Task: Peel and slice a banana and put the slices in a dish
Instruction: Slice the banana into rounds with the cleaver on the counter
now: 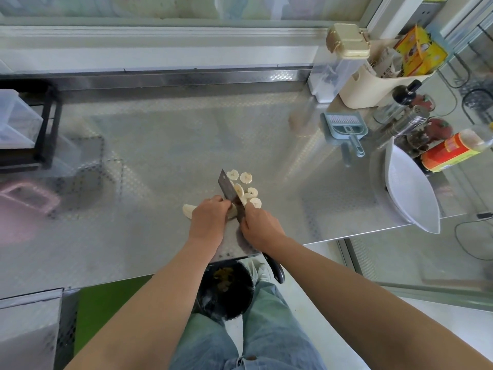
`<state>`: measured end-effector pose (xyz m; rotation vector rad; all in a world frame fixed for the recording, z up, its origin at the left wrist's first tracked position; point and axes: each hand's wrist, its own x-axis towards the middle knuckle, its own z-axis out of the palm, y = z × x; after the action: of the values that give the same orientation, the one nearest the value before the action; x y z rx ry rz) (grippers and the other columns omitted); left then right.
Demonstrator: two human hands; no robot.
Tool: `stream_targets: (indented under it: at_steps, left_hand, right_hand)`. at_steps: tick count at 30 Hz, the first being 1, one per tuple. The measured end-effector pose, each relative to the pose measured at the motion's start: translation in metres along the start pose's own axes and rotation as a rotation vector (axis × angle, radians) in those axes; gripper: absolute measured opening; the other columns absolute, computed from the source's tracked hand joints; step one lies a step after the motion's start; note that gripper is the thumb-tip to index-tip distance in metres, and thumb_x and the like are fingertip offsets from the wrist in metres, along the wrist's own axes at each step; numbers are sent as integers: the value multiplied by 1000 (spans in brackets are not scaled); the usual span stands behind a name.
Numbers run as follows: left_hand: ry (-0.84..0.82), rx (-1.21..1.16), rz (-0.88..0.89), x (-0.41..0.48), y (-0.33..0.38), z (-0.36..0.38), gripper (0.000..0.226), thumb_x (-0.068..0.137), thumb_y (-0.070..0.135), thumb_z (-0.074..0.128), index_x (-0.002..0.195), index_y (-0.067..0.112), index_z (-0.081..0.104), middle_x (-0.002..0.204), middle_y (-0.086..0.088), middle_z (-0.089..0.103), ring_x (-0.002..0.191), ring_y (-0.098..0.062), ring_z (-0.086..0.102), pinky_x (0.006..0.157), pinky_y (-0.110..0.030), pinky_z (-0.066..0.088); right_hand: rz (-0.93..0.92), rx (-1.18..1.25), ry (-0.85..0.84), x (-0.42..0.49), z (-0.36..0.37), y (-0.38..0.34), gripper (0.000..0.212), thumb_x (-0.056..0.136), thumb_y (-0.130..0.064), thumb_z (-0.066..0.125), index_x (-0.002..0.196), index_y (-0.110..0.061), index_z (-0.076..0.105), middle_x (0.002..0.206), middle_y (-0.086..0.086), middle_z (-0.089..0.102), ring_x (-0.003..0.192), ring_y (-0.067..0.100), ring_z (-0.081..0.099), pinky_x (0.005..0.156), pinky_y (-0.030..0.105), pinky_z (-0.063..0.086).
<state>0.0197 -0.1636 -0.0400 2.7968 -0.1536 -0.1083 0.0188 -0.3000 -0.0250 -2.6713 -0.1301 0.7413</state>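
Banana [188,210] lies left-right at frame centre, pinned under the curled left hand [209,217], stub end poking out left. Right hand [260,227] grips the knife [229,186], blade crosswise just right of the left fingertips. Slices [246,188] right of the blade; uncut length hidden, probably short.

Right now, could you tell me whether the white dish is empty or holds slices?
Empty: the dish shows only bare white inside, and the cut slices lie on the counter beside the knife.
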Motion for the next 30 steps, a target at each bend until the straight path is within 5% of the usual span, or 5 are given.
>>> stream_targets:
  at_steps: [5, 8, 17, 30]
  left_hand:
    - [-1, -55, 6, -2, -3, -1, 16, 83, 4, 61, 97, 11, 67, 90, -8, 62, 82, -26, 57, 65, -33, 43]
    - [-2, -73, 13, -5, -7, -1, 21, 83, 1, 58, 98, 11, 67, 92, -8, 62, 84, -25, 56, 71, -34, 45]
    - [0, -39, 1, -5, -7, 2, 21, 80, 1, 61, 96, 12, 69, 88, -8, 62, 81, -25, 56, 66, -33, 44]
    - [-4, -17, -2, -5, -6, 3, 16, 78, 2, 65, 89, 12, 68, 83, -7, 62, 76, -23, 56, 61, -30, 40]
  right_hand:
    - [-12, -2, 23, -1, -2, 2, 11, 98, -22, 38, 94, -12, 41, 83, 7, 52, 76, 30, 53, 64, 35, 37]
    - [-49, 8, 85, -3, -7, 3, 17, 98, -25, 36, 86, -13, 36, 68, 1, 42, 62, 24, 45, 58, 32, 30]
    - [-94, 27, 138, -8, -18, 4, 20, 97, -24, 40, 82, -12, 36, 63, -1, 39, 55, 21, 39, 47, 30, 22]
    - [-84, 0, 129, -8, -15, 1, 17, 98, -25, 39, 87, -12, 39, 66, -1, 39, 55, 18, 40, 52, 31, 28]
